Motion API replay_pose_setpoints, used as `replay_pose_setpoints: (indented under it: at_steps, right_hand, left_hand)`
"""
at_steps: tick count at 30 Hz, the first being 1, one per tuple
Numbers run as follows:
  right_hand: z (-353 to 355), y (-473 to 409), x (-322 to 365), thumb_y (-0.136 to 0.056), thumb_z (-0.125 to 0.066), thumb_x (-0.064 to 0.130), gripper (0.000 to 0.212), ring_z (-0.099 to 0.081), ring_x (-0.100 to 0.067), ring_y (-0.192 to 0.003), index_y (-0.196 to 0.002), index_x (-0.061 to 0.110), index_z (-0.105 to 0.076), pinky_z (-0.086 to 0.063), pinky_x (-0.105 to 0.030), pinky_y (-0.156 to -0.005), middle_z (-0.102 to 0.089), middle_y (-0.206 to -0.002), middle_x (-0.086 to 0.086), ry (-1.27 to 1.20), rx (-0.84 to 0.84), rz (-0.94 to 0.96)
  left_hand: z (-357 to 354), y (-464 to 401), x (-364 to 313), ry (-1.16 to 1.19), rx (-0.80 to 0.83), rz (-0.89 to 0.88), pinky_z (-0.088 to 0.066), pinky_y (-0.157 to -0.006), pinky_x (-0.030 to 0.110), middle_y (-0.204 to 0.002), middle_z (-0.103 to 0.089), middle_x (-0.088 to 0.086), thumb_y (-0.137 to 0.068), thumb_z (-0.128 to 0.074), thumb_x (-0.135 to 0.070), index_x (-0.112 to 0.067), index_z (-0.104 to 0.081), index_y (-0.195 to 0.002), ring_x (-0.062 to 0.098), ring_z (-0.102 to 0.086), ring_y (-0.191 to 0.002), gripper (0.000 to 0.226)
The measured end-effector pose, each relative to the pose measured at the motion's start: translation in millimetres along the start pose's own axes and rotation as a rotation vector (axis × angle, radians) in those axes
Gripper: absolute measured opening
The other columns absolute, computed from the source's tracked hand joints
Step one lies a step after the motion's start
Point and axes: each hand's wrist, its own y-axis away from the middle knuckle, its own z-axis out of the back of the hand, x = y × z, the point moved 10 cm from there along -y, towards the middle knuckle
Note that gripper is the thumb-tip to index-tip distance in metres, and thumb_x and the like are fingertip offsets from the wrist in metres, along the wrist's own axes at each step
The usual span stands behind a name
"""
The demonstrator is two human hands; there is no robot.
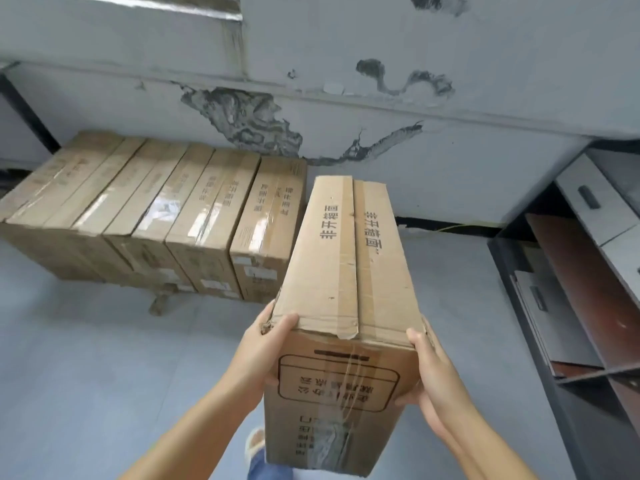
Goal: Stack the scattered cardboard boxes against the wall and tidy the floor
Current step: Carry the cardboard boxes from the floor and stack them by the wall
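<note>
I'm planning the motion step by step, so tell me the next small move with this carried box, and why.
Probably carry the box forward and set it beside the right end of the row of boxes along the wall. Both the left hand and right hand hold it, and bare floor shows there.

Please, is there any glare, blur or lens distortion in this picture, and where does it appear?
Head view: glare on the clear tape of the row of boxes by the wall; that row looks softer than the held box, whose print reads sharply; wide-angle bending curves the wall ledge; the light is even, without hard shadows.
</note>
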Motion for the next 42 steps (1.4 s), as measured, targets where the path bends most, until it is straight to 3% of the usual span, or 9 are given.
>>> replay_pose_setpoints:
  at_steps: [4, 10, 13, 19, 23, 30, 34, 39, 42]
  right_hand:
    - [-26.0, -54.1, 24.5, -0.092, -0.044, 0.038, 0.039, -0.053, -0.018, -0.122, -0.13, 0.047, -0.048, -0.042, -0.051, -0.097, -0.061, -0.126, 0.014, -0.001, -0.02, 0.001]
    - [-33.1, -143.7, 54.3, -0.076, -0.051, 0.053, 0.057, -0.05, -0.02, -0.126, -0.132, 0.049, -0.044, -0.039, -0.031, -0.069, -0.058, -0.131, 0.015, -0.006, -0.022, -0.04]
    - [-26.5, -197.0, 65.2, -0.095, -0.042, 0.04, 0.039, -0.051, -0.021, -0.124, -0.132, 0.049, -0.043, -0.047, -0.034, -0.058, -0.057, -0.131, 0.014, 0.034, -0.026, -0.077]
    - [-14.9, -332.9, 88.4, -0.099, -0.039, 0.035, 0.045, -0.042, -0.015, -0.129, -0.141, 0.05, -0.032, -0.052, -0.054, -0.074, -0.046, -0.138, 0.021, 0.094, 0.022, -0.177]
    - [-24.0, -411.8, 78.2, -0.098, -0.039, 0.036, 0.043, -0.046, -0.015, -0.128, -0.134, 0.058, -0.028, -0.047, -0.041, -0.071, -0.047, -0.139, 0.021, 0.099, 0.058, -0.177]
    - [-43.1, -484.2, -20.3, -0.099, -0.035, 0.009, 0.053, -0.06, -0.012, -0.102, -0.138, 0.045, -0.036, -0.047, -0.045, -0.087, -0.063, -0.122, 0.012, -0.032, 0.013, -0.276]
    - [-51.4, -483.8, -88.7, -0.096, -0.036, 0.004, 0.058, -0.06, -0.015, -0.111, -0.143, 0.038, -0.032, -0.05, -0.048, -0.093, -0.06, -0.128, 0.011, 0.023, 0.02, -0.39]
    - [-64.1, -468.6, -151.6, -0.094, -0.042, 0.008, 0.056, -0.06, -0.017, -0.111, -0.139, 0.041, -0.037, -0.044, -0.057, -0.097, -0.061, -0.126, 0.015, 0.053, 0.023, -0.584]
    - [-64.9, -466.4, -169.9, -0.096, -0.041, 0.006, 0.048, -0.062, -0.021, -0.104, -0.131, 0.039, -0.046, -0.046, -0.053, -0.091, -0.064, -0.121, 0.009, 0.013, -0.043, -0.669]
  left_hand:
    - [3.4, -59.1, -44.9, -0.023, 0.037, 0.002, -0.049, -0.047, 0.026, -0.077, -0.071, -0.022, -0.096, -0.051, -0.026, -0.05, -0.057, -0.1, 0.001, -0.068, -0.064, 0.026]
    - [-13.0, -149.1, -77.2, -0.028, 0.002, 0.042, -0.054, -0.068, 0.041, -0.082, -0.072, -0.02, -0.094, -0.054, -0.03, -0.055, -0.057, -0.099, 0.007, -0.07, -0.073, 0.026]
    - [-31.4, -193.4, -87.1, -0.005, -0.022, 0.059, -0.055, -0.074, 0.049, -0.085, -0.073, -0.014, -0.093, -0.056, -0.029, -0.055, -0.059, -0.097, 0.013, -0.07, -0.079, 0.027]
    - [-67.9, -305.8, -102.1, 0.054, -0.125, 0.099, -0.053, -0.067, 0.042, -0.08, -0.071, -0.02, -0.092, -0.056, -0.031, -0.05, -0.058, -0.107, 0.004, -0.069, -0.069, 0.025]
    - [-71.6, -380.2, -94.2, 0.026, -0.17, 0.095, -0.048, -0.07, 0.042, -0.081, -0.07, -0.02, -0.093, -0.054, -0.029, -0.041, -0.063, -0.108, -0.002, -0.065, -0.069, 0.021]
    - [-54.7, -467.7, -16.0, -0.001, -0.214, 0.11, -0.044, -0.07, 0.03, -0.084, -0.068, -0.029, -0.097, -0.046, -0.014, -0.044, -0.054, -0.12, -0.011, -0.059, -0.068, 0.038]
    - [-25.1, -483.7, 45.5, -0.007, -0.246, 0.21, -0.044, -0.084, 0.03, -0.097, -0.068, -0.027, -0.097, -0.048, -0.017, -0.04, -0.049, -0.131, -0.003, -0.06, -0.089, 0.041]
    - [5.4, -471.6, 119.6, 0.133, -0.311, 0.48, -0.036, -0.104, 0.042, -0.13, -0.058, -0.002, -0.098, -0.047, -0.024, -0.025, -0.056, -0.125, 0.013, -0.053, -0.111, 0.028]
    - [5.8, -469.0, 154.3, 0.461, -0.415, 0.681, -0.047, -0.088, 0.051, -0.118, -0.058, 0.016, -0.096, -0.05, -0.022, -0.009, -0.056, -0.113, 0.026, -0.057, -0.1, 0.022]
